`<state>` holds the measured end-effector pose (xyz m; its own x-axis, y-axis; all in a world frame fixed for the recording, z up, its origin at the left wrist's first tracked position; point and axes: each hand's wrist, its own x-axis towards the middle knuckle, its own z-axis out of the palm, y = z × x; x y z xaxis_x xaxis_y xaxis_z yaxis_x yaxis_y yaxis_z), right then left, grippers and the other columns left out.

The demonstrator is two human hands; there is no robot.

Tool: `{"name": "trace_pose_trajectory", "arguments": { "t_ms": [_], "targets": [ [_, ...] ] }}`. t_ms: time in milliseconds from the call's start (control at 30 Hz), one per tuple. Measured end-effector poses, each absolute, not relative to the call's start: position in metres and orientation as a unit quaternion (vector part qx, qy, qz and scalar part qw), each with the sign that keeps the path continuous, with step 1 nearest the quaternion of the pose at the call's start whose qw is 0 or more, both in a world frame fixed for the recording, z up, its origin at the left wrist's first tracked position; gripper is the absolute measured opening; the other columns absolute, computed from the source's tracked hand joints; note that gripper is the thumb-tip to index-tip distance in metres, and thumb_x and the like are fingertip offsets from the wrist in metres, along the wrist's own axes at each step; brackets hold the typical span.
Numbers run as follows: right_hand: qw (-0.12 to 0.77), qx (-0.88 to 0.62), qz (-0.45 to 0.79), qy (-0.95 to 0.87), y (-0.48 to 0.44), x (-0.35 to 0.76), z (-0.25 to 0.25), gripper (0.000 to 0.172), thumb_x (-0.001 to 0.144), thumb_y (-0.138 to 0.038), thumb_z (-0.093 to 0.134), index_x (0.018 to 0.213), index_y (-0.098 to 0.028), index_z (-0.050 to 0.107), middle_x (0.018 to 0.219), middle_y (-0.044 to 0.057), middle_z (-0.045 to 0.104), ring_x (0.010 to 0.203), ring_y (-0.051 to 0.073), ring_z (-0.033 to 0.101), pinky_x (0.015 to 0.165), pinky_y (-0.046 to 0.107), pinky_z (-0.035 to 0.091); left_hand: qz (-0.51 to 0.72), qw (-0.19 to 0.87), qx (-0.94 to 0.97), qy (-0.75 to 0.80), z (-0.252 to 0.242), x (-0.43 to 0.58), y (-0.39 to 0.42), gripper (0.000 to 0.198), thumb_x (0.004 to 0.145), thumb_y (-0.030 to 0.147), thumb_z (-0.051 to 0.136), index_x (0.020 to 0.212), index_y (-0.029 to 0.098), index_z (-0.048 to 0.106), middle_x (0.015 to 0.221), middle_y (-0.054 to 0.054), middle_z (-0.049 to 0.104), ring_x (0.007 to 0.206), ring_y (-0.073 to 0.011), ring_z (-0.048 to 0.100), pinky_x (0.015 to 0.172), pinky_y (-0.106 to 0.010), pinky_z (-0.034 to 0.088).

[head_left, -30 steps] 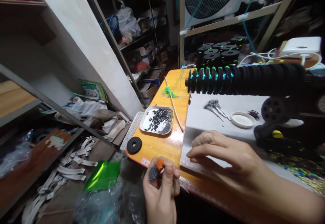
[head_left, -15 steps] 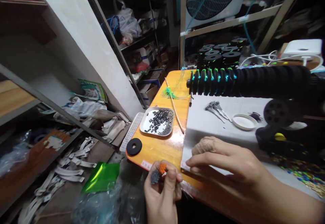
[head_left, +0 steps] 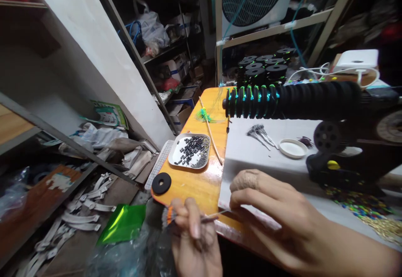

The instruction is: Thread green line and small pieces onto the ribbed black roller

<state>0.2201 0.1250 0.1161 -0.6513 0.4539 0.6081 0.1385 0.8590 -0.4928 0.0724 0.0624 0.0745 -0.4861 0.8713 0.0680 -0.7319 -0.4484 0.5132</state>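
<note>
At the table's front edge, my left hand (head_left: 196, 239) is closed around a small bundle with a bristly orange and grey end (head_left: 170, 215). Its orange band and grey tuft stick out on the left side of my fingers, and the rest is covered by them. A thin pale strand (head_left: 222, 212) runs from this hand toward the fingertips of my right hand (head_left: 276, 206). The right fingers are bent together with tan tape on one of them. Their tips are partly hidden, so whether they pinch the strand's end is unclear.
A white tray (head_left: 171, 160) of small black pieces, a black disc (head_left: 166, 188) and a thin stick (head_left: 214, 143) lie on the orange table (head_left: 185, 180). Right, a machine carries a row of black spools (head_left: 301, 100). Grey-tipped strands (head_left: 260, 134) and a white lid (head_left: 293, 155) lie beneath.
My left hand has turned over and shifted slightly left, carrying the orange and grey end to its left side. The pale strand now shows between the hands. The view has swung slightly right.
</note>
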Motion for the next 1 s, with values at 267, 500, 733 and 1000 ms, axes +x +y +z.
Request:
{"name": "trace_pose_trajectory", "arguments": {
  "t_ms": [267,500,733,1000],
  "targets": [
    [0.394,-0.196,0.146,-0.886,0.132,0.225,0.131,0.017,0.089,-0.002,0.05,0.093,-0.017,0.057,0.081,0.006,0.061,0.074,0.016,0.058,0.066,0.025,0.048,0.581,0.239,0.482,0.611,0.067,0.005,0.074,0.014,0.089,0.027,0.069,0.076,0.021,0.066,0.071,0.0,0.07,0.069,-0.0156,0.065,0.065,-0.023,0.051],
    [0.373,-0.195,0.24,-0.875,0.139,0.228,0.132,0.012,0.093,-0.01,0.058,0.088,-0.016,0.067,0.081,0.004,0.058,0.073,0.013,0.057,0.063,0.023,0.046,0.405,0.104,0.606,0.677,0.065,0.002,0.074,0.038,0.093,0.029,0.06,0.129,0.023,0.054,0.14,-0.015,0.046,0.128,-0.0317,0.051,0.096,-0.045,0.047],
    [0.377,-0.21,0.24,-0.87,0.14,0.227,0.129,0.015,0.094,-0.015,0.059,0.09,-0.018,0.073,0.076,0.004,0.059,0.071,0.015,0.057,0.061,0.025,0.045,0.551,0.024,0.514,0.657,0.073,0.03,0.061,0.022,0.102,0.029,0.041,0.115,0.02,0.056,0.127,-0.013,0.046,0.119,-0.0272,0.049,0.101,-0.041,0.037],
    [0.457,-0.213,0.328,-0.799,0.135,0.218,0.119,0.01,0.09,-0.014,0.066,0.085,-0.018,0.074,0.077,0.003,0.067,0.071,0.013,0.064,0.06,0.02,0.05,0.655,0.493,0.299,0.488,0.069,0.072,0.053,0.042,0.082,0.059,0.069,0.076,0.017,0.066,0.058,0.0,0.058,0.048,-0.0105,0.047,0.047,-0.022,0.04]
  ]
}}
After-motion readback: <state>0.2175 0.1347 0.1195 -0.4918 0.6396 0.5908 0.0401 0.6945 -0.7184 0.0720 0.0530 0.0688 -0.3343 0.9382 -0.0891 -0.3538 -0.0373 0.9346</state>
